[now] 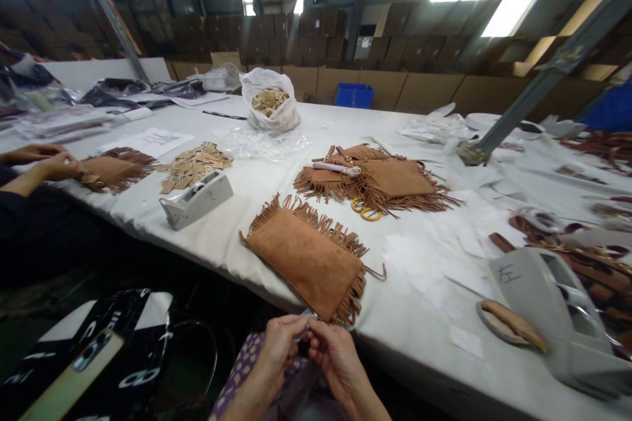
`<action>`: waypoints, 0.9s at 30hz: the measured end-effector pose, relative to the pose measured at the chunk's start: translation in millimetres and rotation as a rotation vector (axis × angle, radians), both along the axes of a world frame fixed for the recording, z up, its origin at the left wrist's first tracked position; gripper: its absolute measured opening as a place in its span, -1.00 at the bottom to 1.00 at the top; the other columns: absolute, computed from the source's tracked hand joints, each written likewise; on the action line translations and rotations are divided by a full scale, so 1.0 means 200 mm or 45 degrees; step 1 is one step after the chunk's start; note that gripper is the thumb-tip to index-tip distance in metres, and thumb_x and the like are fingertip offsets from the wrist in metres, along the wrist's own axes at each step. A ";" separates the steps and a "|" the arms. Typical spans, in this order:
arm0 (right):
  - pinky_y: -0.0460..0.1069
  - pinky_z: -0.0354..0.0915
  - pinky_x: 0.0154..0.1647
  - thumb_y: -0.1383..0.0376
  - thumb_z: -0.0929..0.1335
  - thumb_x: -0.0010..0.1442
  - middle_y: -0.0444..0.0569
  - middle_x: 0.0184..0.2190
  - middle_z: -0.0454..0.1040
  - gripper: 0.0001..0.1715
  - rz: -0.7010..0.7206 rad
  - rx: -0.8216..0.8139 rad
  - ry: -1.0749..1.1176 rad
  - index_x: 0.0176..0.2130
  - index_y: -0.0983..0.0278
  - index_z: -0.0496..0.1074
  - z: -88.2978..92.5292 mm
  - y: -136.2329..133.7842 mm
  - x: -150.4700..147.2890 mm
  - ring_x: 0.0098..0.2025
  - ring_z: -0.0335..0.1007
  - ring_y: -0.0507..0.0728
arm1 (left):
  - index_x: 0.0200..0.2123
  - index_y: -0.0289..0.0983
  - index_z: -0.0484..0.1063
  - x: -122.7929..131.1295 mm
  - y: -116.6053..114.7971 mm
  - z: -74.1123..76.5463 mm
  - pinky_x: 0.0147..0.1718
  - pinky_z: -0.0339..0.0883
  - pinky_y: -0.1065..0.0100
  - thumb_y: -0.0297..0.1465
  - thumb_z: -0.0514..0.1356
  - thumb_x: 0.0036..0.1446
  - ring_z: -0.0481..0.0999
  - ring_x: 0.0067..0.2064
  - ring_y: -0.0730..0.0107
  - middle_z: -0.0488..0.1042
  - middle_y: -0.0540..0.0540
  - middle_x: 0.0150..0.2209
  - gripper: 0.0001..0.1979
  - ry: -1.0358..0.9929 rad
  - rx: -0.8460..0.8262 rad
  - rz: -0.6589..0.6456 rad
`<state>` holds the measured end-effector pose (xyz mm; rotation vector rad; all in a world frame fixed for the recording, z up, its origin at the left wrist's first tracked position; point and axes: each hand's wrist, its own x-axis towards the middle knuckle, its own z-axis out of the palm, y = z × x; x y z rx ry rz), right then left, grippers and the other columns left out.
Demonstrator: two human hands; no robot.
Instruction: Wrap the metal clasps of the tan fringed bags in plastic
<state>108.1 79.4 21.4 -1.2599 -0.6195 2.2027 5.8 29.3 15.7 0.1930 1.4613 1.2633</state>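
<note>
My left hand (280, 342) and my right hand (334, 350) meet below the table's near edge, fingers pinched together on something small and pale that I cannot make out. Just beyond them a tan fringed suede pouch (306, 256) lies flat on the white table (419, 316). A pile of the same fringed pouches (380, 179) lies farther back, with yellow-handled scissors (364, 209) at its front edge.
A grey tape dispenser (197, 200) stands to the left, another (557, 309) at the right. A co-worker's hands (49, 161) rest on a pouch (116, 170) at far left, beside tan tags (195, 164). A plastic bag (270, 108) sits at the back.
</note>
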 end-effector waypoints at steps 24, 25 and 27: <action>-0.18 0.14 -0.67 0.27 0.49 -0.26 -0.17 -0.74 0.31 -0.74 -0.027 0.012 -0.070 -0.63 0.41 0.42 -0.01 0.01 -0.01 -0.69 0.16 -0.10 | -0.08 -0.17 0.51 0.04 -0.13 -0.06 -0.28 0.39 0.42 -0.36 0.03 0.24 0.53 -0.30 0.37 0.55 -0.11 -0.33 -0.70 1.277 0.620 -0.291; -0.19 0.16 -0.66 0.27 0.49 -0.27 -0.17 -0.73 0.31 -0.74 -0.017 0.009 -0.053 -0.63 0.41 0.42 0.00 0.01 0.00 -0.68 0.16 -0.10 | -0.04 -0.17 0.49 0.03 -0.14 -0.06 -0.28 0.39 0.43 -0.38 0.01 0.25 0.53 -0.30 0.38 0.54 -0.11 -0.32 -0.69 1.328 0.658 -0.320; -0.18 0.21 -0.62 0.27 0.49 -0.25 -0.17 -0.70 0.32 -0.74 -0.020 0.004 0.011 -0.61 0.40 0.42 0.02 0.01 0.01 -0.65 0.20 -0.10 | 0.00 -0.19 0.46 0.01 -0.15 -0.06 -0.29 0.40 0.44 -0.39 -0.02 0.27 0.53 -0.29 0.38 0.53 -0.13 -0.31 -0.66 1.394 0.707 -0.360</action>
